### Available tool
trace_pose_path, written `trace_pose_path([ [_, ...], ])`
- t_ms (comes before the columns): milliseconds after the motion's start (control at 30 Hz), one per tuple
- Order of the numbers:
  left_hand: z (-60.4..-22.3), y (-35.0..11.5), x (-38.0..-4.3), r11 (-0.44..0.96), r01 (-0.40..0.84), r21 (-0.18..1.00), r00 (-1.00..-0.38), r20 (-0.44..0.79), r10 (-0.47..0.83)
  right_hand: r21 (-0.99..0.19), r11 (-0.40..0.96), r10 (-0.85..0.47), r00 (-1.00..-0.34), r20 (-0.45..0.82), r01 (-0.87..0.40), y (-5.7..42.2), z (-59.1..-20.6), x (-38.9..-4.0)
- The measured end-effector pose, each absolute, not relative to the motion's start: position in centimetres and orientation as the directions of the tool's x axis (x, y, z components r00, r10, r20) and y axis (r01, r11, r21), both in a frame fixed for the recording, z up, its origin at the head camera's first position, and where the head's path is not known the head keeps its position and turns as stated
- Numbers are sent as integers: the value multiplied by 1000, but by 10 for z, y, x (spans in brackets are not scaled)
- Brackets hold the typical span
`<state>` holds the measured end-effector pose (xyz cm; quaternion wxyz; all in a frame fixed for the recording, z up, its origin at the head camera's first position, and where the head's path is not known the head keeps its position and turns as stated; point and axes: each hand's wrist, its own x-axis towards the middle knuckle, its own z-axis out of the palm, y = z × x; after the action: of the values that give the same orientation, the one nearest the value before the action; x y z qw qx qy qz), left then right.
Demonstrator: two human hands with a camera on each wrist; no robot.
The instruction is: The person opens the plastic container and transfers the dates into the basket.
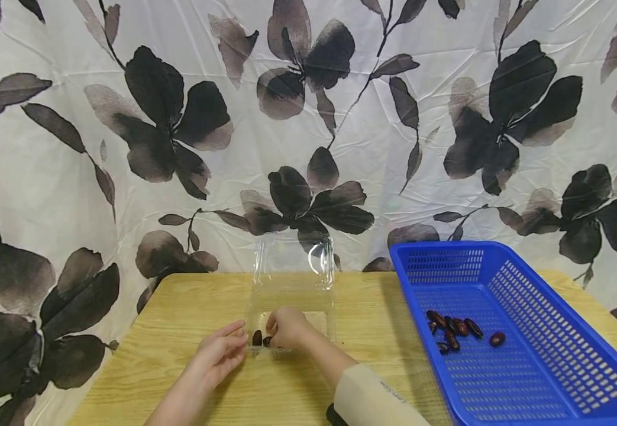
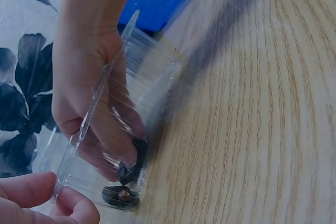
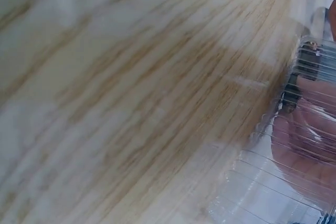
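Observation:
A clear plastic clamshell box (image 1: 331,324) stands on the table with its lid (image 1: 293,278) raised at the back. My left hand (image 1: 220,355) is at the box's left side, and in the left wrist view its thumb and finger pinch the rim. Reaching inside the box, my right hand (image 1: 289,329) has its fingertips down on a dark date (image 2: 137,156) near the front wall. Another date (image 1: 257,338) lies beside it at the left. Through the clear wall, the right wrist view shows the right fingers (image 3: 304,153) against a date, partly blurred by the plastic.
To the right, a blue perforated plastic basket (image 1: 500,244) holds several dark red dates (image 1: 461,327) grouped near its left side. The wood-grain table (image 1: 191,302) runs back to a floral curtain (image 1: 308,136). A sleeve (image 1: 369,395) covers the right forearm.

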<state>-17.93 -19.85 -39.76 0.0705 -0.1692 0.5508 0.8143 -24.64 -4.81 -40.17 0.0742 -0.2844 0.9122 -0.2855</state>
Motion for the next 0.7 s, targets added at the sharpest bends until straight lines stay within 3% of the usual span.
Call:
trace_pose_path([
  [233, -395, -200, -180, -396, -304, 866, -929, -362, -79, -470, 693, -605, -796, 35, -547, -48, -397, -248],
  [367, -396, -200, -179, -389, -304, 869, -931, -358, -73, -485, 689, -592, -804, 51, -538, -46, -397, -249],
  [700, -397, -201, -178, -402, -304, 864, -931, -359, -67, -812, 502, -547, -837, -31, -298, -36, -378, -251],
])
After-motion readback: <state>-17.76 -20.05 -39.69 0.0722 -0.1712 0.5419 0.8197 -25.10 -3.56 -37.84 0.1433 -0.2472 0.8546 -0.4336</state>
